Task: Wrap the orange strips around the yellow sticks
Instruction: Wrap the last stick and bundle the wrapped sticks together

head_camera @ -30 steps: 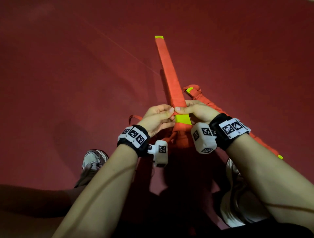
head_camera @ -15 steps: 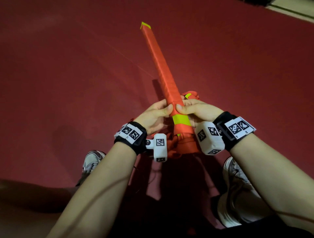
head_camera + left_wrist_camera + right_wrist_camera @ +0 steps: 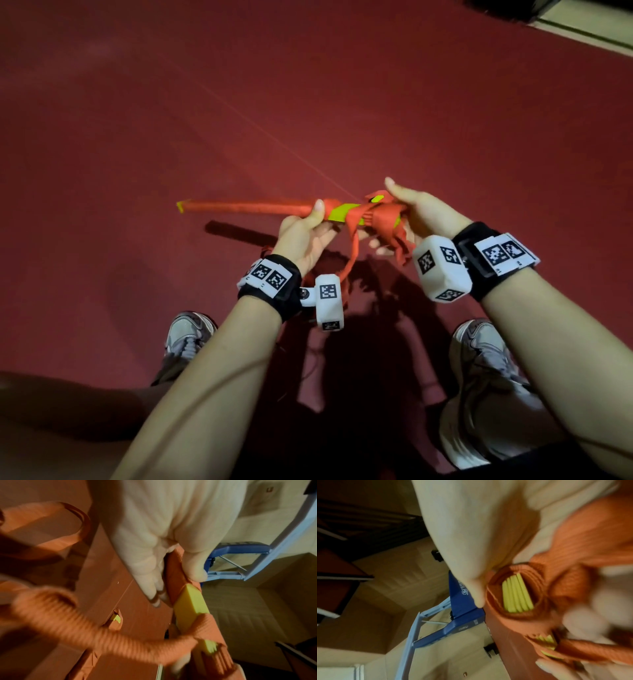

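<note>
Left hand [image 3: 305, 236] grips wrapped yellow stick bundle [image 3: 246, 208] held level above red floor [image 3: 137, 120]; right hand [image 3: 416, 214] clutches bunched orange strip [image 3: 385, 219] at bundle's end.

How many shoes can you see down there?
2. The left shoe is on the red floor just left of the left forearm. The right shoe is between the two forearms, nearer the right one. Both are partly hidden.
</note>
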